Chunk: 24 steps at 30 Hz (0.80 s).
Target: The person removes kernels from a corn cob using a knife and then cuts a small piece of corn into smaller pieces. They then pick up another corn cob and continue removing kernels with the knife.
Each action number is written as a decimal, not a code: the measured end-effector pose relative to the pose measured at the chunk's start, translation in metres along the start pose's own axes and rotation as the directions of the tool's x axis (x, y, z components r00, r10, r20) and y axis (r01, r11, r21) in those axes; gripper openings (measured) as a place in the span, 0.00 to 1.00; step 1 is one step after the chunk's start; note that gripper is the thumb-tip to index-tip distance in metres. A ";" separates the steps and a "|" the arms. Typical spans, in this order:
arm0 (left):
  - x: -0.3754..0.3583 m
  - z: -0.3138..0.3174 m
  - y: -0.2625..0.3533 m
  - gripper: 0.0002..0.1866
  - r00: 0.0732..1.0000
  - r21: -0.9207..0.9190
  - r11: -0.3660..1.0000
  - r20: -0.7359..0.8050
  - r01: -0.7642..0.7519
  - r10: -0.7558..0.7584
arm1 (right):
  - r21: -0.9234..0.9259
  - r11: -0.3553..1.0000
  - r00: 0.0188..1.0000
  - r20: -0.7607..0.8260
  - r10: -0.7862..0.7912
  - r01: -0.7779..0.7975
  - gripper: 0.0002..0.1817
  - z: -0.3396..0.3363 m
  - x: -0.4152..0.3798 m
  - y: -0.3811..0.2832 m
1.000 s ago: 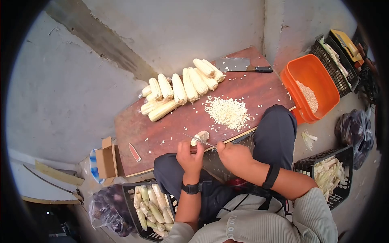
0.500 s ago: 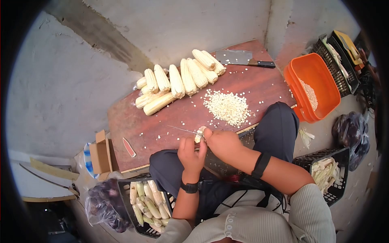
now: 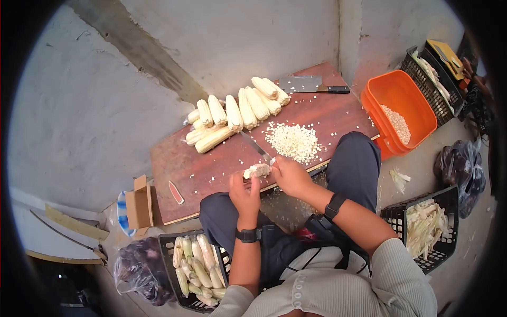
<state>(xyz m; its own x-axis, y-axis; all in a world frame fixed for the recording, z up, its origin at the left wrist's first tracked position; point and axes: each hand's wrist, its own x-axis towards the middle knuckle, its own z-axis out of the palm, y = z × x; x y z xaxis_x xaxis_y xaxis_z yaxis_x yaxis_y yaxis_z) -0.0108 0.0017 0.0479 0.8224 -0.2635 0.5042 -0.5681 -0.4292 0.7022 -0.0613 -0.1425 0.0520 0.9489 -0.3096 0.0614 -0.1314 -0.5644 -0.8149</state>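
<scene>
In my left hand is a short piece of corn cob, gripped at its lower left end above the table's front edge. My right hand is closed on the handle of a knife, whose blade points up and to the left, over the table. Just beyond the knife lies a pile of cut white corn kernels. Husked corn ears are heaped farther back on the reddish table.
A cleaver lies at the back of the table. An orange bucket with kernels stands right. Black crates hold unhusked-looking corn at lower left and husks at right. A cardboard box sits left of the table.
The knife blade has swung away from the cob and now points farther up the table. My hands have moved slightly apart, and more of the cob shows. The whole view has shifted a little.
</scene>
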 end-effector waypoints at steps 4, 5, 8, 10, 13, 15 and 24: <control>-0.002 -0.001 -0.003 0.09 0.998 -0.053 0.997 -0.005 0.056 -0.056 | -0.270 0.958 0.988 0.138 -0.066 0.102 0.10 -0.022 -0.020 -0.023; -0.003 -0.001 -0.004 0.09 0.997 -0.064 0.995 -0.003 0.071 -0.072 | -0.310 0.942 0.983 0.165 -0.079 0.127 0.09 -0.026 -0.024 -0.029; -0.003 -0.001 -0.005 0.10 0.996 -0.081 0.993 -0.015 0.091 -0.092 | -0.369 0.909 0.980 0.122 -0.158 0.192 0.06 -0.016 -0.033 -0.017; -0.005 -0.001 -0.005 0.10 0.994 -0.079 0.991 -0.015 0.107 -0.108 | -0.430 0.876 0.976 0.092 -0.196 0.217 0.06 -0.013 -0.037 -0.012; -0.005 -0.001 0.001 0.10 0.992 -0.037 0.991 0.018 0.129 -0.128 | -0.555 0.801 0.974 0.100 -0.202 0.223 0.06 -0.014 -0.041 -0.013; -0.005 -0.001 0.004 0.10 0.992 0.022 0.993 0.052 0.114 -0.115 | -0.616 0.758 0.976 0.094 -0.197 0.213 0.05 -0.015 -0.042 -0.015; -0.001 -0.002 0.003 0.10 0.992 0.156 0.984 0.102 -0.086 0.070 | -0.638 0.739 0.976 0.171 -0.136 0.215 0.04 -0.020 -0.035 -0.021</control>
<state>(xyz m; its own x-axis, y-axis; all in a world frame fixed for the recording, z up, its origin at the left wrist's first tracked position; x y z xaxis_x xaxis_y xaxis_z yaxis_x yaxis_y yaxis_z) -0.0129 0.0023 0.0505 0.7792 -0.3802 0.4982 -0.6247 -0.5348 0.5690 -0.0972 -0.1352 0.0780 0.9929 -0.0943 0.0719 -0.0763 -0.9723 -0.2211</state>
